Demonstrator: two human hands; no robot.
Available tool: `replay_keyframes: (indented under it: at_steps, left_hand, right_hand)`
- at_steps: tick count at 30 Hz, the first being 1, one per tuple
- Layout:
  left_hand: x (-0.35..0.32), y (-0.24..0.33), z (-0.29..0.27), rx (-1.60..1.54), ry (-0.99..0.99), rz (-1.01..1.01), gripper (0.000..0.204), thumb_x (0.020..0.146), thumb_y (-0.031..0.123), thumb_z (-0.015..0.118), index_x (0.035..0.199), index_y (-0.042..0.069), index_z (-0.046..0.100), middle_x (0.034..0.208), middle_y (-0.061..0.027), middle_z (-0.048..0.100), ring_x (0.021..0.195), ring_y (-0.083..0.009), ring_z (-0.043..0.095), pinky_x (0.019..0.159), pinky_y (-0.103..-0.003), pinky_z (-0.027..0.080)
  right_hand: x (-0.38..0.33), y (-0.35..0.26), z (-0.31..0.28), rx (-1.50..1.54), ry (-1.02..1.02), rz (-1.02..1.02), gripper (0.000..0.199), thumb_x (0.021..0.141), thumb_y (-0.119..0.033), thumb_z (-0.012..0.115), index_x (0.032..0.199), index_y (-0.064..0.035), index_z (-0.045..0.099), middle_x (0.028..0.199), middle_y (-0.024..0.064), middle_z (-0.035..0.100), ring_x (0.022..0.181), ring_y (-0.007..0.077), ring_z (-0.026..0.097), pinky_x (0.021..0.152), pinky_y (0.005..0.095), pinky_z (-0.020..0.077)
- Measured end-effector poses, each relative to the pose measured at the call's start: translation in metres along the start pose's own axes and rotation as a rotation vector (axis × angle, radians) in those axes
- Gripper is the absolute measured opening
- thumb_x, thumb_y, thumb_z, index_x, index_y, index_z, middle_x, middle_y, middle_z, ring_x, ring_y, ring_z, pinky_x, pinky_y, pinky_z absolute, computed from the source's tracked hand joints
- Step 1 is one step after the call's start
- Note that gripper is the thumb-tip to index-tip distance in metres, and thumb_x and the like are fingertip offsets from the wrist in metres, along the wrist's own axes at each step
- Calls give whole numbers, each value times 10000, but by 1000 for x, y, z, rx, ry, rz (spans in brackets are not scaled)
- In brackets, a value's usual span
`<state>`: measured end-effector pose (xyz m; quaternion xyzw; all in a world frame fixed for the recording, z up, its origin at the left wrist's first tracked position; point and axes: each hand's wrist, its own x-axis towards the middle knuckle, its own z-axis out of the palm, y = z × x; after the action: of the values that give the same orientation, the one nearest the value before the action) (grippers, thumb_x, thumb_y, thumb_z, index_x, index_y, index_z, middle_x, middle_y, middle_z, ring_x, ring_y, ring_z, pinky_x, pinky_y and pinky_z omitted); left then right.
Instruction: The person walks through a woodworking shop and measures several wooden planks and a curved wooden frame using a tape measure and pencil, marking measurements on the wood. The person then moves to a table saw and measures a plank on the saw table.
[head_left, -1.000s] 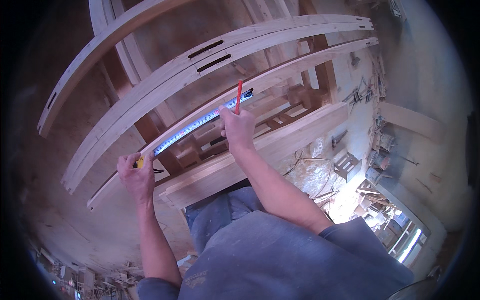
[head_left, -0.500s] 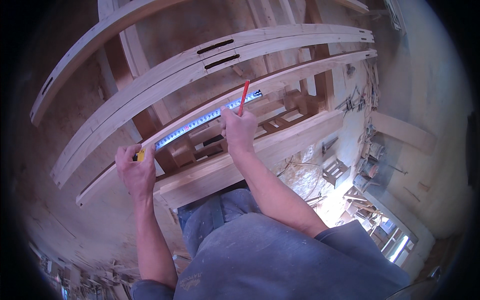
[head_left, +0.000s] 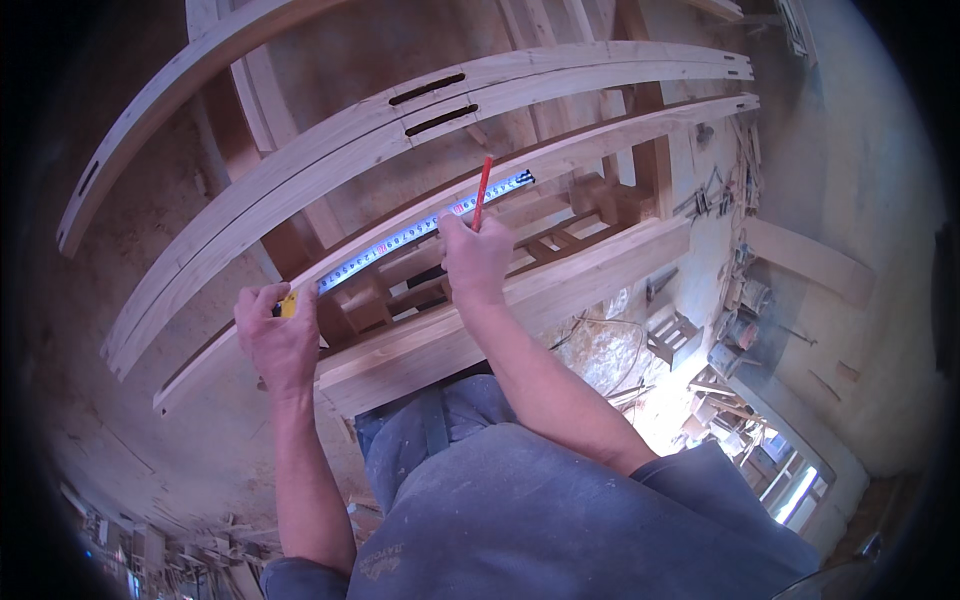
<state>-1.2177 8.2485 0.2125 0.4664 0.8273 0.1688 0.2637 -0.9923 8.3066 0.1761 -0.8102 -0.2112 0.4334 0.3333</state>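
Observation:
My left hand (head_left: 275, 335) is closed around the yellow case of a tape measure (head_left: 288, 305). Its pale blade (head_left: 385, 243) runs out to the right along the near side of a long, narrow wooden rail (head_left: 560, 150). The dark hook at the blade's tip lies beyond my right hand. Between the fingers of my right hand (head_left: 478, 258) a red pencil (head_left: 483, 190) points up and away from me. Those fingers are curled at the blade's near edge; whether they also pinch the blade I cannot tell.
Two pale boards (head_left: 300, 170) with dark mortise slots lie side by side past the rail. Another slotted board (head_left: 160, 110) sits farther off. A thick beam (head_left: 500, 300) crosses close to my body. Clamps (head_left: 710, 195) and a small slatted wooden piece (head_left: 675, 338) are on the right.
The tape blade and its hook have shifted slightly to the right along the rail. My left hand has moved a little right with the case; my right hand stays nearly in place.

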Motion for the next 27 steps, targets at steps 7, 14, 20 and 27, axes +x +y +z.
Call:
replay_keyframes:
  at_steps: [7,14,20,27]
  left_hand:
    - [1,4,3,42,-3,14,272,804,224,899,931,29,758,918,-90,625,934,-281,611,840,-415,504]
    - [1,5,3,50,-5,25,261,808,212,896,927,27,756,910,-93,619,915,-282,605,827,-418,502]
    - [1,5,3,41,-1,33,265,805,211,898,927,24,755,910,-97,612,915,-284,603,826,-420,502]
    - [2,7,4,64,-4,19,267,805,223,897,925,30,759,915,-97,613,929,-284,610,836,-420,505]
  right_hand:
    - [-4,-16,1,118,-26,102,291,845,-142,704,654,-32,514,576,14,543,502,88,517,483,317,406]
    - [-5,-21,2,195,-27,155,243,866,-137,708,712,-40,548,571,25,561,467,83,520,432,282,385]
    - [-5,-22,0,187,-45,162,239,874,-156,708,728,-30,567,574,44,582,448,92,525,418,283,391]
    - [-5,-27,-1,149,-55,225,216,905,-156,724,785,-13,617,626,62,598,490,124,537,460,277,422]
